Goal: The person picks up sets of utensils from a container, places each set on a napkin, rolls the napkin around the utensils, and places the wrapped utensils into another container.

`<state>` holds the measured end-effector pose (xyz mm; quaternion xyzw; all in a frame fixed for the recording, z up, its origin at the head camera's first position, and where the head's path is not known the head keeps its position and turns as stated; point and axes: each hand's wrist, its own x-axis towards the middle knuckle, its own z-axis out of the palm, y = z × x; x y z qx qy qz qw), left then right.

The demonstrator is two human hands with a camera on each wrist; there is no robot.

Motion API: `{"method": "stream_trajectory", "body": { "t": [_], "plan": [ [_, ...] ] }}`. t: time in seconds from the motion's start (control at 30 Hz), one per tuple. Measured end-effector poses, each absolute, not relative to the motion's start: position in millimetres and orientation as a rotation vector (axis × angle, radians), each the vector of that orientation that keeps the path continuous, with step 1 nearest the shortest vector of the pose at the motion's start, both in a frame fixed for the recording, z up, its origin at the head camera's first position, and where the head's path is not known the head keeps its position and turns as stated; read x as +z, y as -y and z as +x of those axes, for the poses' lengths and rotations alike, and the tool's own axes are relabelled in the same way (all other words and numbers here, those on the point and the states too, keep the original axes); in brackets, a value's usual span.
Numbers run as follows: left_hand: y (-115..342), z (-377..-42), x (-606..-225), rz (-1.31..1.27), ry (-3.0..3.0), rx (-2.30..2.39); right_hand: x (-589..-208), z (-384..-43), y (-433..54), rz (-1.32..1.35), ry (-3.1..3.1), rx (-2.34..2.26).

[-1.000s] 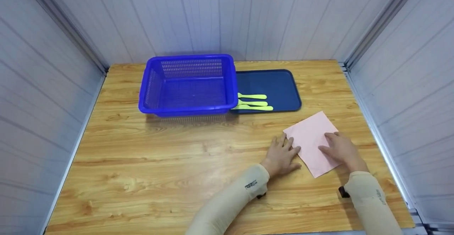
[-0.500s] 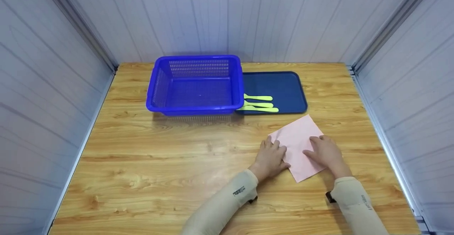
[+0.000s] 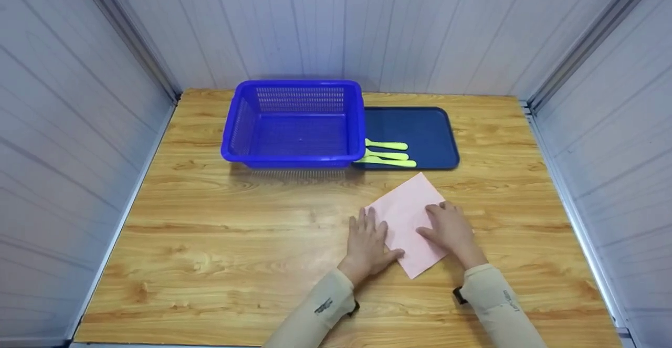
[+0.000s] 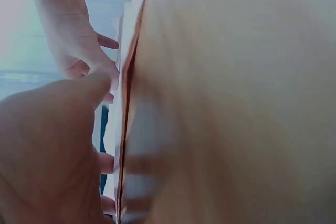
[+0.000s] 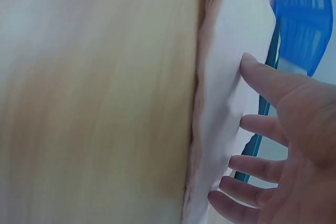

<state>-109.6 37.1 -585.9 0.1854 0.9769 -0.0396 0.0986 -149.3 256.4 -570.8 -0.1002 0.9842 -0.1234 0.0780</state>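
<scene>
Head view: flat pink square (image 3: 401,214), seemingly paper or cloth, between left hand (image 3: 366,247) and right hand (image 3: 452,231); both unclenched, fingertips touching it. Judged light, limp, easily creased; take hold at layered edges.

Booth: a three-sided enclosure, more like a lab or workshop station than a furnished room; which of the two cannot be told.
Back panel: a pale, grooved back panel (image 3: 325,22), standing beyond the left hand (image 3: 365,245) and the right hand (image 3: 451,232).
Side panels: a matching left panel (image 3: 63,154) out past the left hand, a right panel (image 3: 619,143) past the right.
Metalwork: straight corner posts (image 3: 593,38) well ahead of the hands; bare edge rails (image 3: 566,196) outward of each.
Counter: a wood-grain counter (image 3: 210,264) beneath both hands, spanning the booth.
Kitchenware: a blue plastic basket (image 3: 294,158) and dark-blue tray (image 3: 420,122), ahead of the hands.
</scene>
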Motion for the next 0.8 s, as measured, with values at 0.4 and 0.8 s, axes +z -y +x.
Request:
{"method": "stream_trajectory", "body": {
  "t": [0.4,0.8],
  "plan": [
    [17.9,-92.8,-578.5,0.312,-2.954,0.02,-571.6,-145.4,-185.4,-0.311,-2.953,-0.409],
    [49.9,-69.9,-573.3,0.29,-2.889,0.364,-576.8,-122.1,-144.6,-0.395,-3.005,-0.316]
  ]
}}
